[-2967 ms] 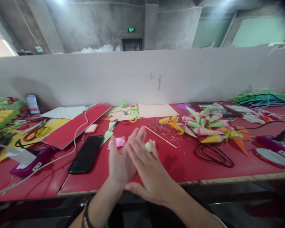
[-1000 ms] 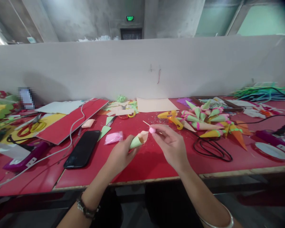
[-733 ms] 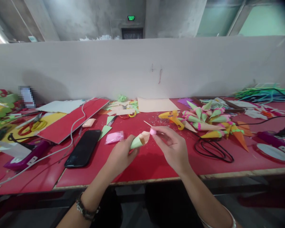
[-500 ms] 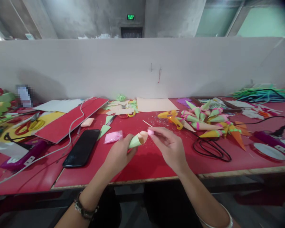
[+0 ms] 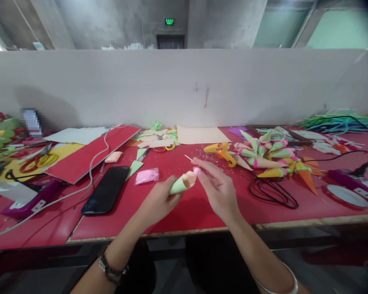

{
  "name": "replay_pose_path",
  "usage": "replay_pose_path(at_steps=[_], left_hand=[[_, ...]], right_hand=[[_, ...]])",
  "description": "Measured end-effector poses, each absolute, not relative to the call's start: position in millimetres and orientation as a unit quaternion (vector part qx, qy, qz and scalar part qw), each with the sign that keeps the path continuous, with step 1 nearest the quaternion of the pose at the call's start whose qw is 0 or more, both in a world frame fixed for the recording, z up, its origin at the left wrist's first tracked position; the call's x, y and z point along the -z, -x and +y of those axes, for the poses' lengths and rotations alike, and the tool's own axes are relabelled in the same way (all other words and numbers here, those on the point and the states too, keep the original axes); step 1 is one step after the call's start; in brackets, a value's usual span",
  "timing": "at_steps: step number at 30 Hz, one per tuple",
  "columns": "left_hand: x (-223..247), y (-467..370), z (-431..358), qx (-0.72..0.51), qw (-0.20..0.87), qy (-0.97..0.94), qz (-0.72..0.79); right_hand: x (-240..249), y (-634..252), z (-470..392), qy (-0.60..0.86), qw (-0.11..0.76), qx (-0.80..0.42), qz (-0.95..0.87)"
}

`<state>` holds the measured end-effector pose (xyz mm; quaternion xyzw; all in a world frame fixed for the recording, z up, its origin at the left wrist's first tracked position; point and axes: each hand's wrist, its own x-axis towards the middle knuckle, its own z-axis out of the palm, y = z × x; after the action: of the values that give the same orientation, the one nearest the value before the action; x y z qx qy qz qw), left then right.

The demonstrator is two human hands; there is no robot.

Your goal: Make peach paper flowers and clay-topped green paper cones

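Observation:
My left hand (image 5: 162,199) is closed round a light green paper cone (image 5: 178,185), whose open, peach-coloured end points right. Between the fingertips of my right hand (image 5: 219,188) is a small pink ball (image 5: 196,170), right by the cone's mouth; whether the two touch is unclear. A thin pale stick (image 5: 188,157) juts out past my right fingers. To the left of my left hand lies a pink packet (image 5: 146,176) in clear wrap. A yellow glue gun (image 5: 221,152) rests beyond my right hand.
A black phone (image 5: 106,191) lies at the left, near a red board (image 5: 93,155) and scissors (image 5: 38,160). Finished-looking paper cones (image 5: 260,151) are heaped at the right, with a coiled black cable (image 5: 274,194) in front. A pale wall (image 5: 141,85) stands behind the table.
Both hands have shifted slightly, my left one to the right with the cone. The pink ball is now deeper between my right fingertips.

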<state>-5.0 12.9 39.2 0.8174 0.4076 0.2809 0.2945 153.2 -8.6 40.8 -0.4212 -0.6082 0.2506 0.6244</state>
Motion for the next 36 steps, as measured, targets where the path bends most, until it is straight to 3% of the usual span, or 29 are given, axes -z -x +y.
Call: replay_pose_path(at_steps=[5,8,15,24,29,36], left_hand=[[-40,0,9,-0.302,0.404,-0.768,0.394],[-34,1,15,-0.287,0.402,-0.766,0.412],[-8,7,25,-0.103,0.076,-0.805,0.580],[-17,48,62,-0.199,-0.048,-0.818,0.538],[-2,75,93,-0.121,0.073,-0.840,0.524],[-32,48,54,-0.266,0.158,-0.855,0.416]], right_hand=[[-40,-153,-7,0.425,0.611,-0.241,-0.623],[-38,-154,-5,0.423,0.624,-0.245,-0.609],[-35,-155,-3,0.451,0.640,-0.234,-0.577],[-36,-153,-5,0.463,0.626,-0.226,-0.585],[-36,-149,-4,0.450,0.610,-0.239,-0.607],[-33,-140,-6,0.428,0.546,-0.273,-0.667]])
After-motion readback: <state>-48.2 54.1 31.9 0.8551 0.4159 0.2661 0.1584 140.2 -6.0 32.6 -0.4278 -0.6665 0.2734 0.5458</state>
